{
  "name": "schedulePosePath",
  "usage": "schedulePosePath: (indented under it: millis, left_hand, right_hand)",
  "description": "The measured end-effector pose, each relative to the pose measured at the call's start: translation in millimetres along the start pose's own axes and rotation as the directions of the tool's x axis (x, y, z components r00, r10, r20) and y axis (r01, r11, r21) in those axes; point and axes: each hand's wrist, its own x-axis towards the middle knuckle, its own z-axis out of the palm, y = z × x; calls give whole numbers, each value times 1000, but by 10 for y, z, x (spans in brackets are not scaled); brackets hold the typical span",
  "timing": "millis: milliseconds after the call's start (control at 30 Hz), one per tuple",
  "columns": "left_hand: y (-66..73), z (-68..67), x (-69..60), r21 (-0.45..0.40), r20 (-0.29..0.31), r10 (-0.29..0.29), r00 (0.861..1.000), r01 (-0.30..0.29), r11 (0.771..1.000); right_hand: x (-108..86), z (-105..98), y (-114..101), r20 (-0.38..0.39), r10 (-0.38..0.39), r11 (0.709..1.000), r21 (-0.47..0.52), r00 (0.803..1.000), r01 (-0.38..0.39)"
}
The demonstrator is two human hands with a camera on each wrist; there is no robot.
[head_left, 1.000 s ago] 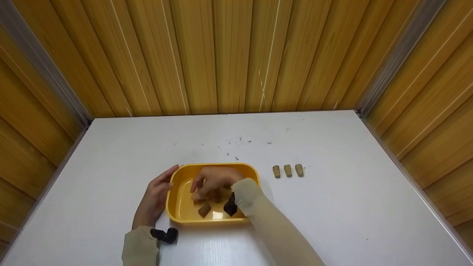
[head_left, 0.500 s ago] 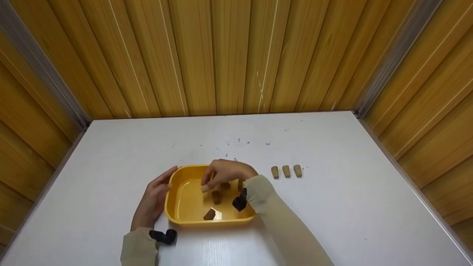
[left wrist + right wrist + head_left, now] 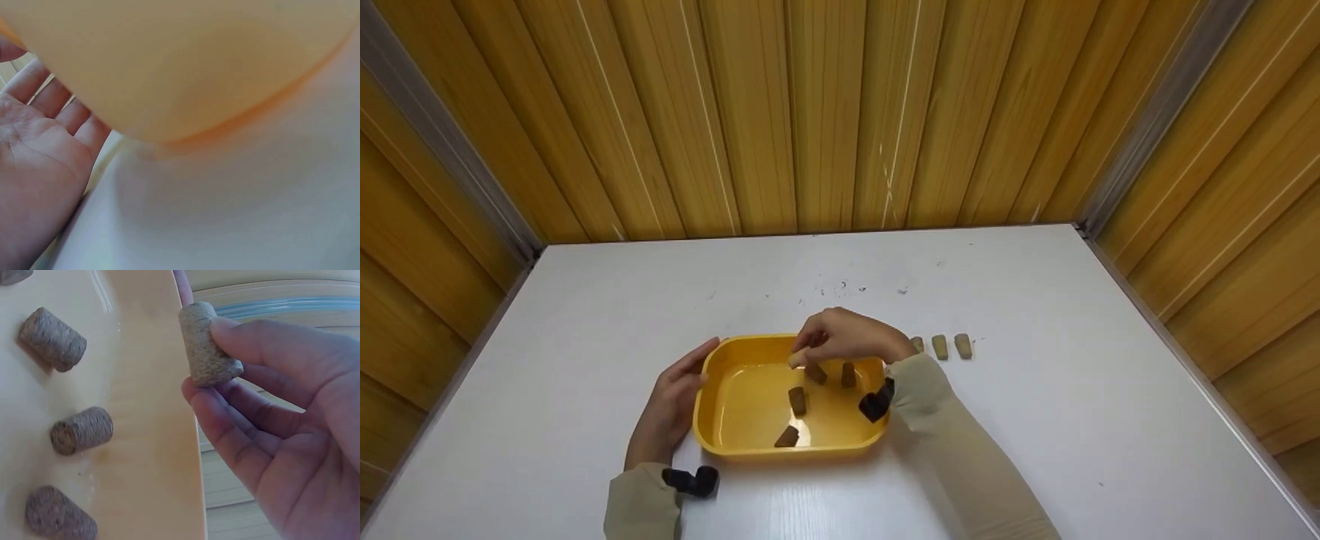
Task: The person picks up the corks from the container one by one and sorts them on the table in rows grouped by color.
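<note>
Between the thumb and fingers of my right hand (image 3: 851, 335) is a light tan cork (image 3: 205, 346), lifted by the far rim of a yellow plastic tub (image 3: 735, 448). Several more corks lie in the tub, among them a cork (image 3: 797, 400) near its middle, a cork (image 3: 787, 436) by the front wall and a cork (image 3: 848, 375) at the right. My left hand (image 3: 675, 401) holds the tub's left side, its thumb at the rim and its fingers along the outside. The tub hides those fingertips in the left wrist view.
Outside the tub, to its right, a row of corks (image 3: 940, 347) lies on the white table (image 3: 1035, 420); my right hand partly covers the nearest. Dark specks mark the table behind the tub. Wood-patterned panels (image 3: 825, 112) enclose the back and sides.
My right hand has risen from inside the tub and moved right and away with the cork, uncovering the corks below. My left hand stays at the tub's left side.
</note>
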Motion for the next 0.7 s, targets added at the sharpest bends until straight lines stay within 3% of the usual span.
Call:
schedulePosePath:
  millis: [300,700]
  left_hand:
    - [1,-25,-3,-30,-2,-13,1000,13,999]
    - [-7,-18,-1,-44,12,-10,1000,10,999]
  right_hand:
    - [-174,-93,134,-98,-33,999,-5,995,33]
    - [-460,-181,381,-247,12,991,130,969,21]
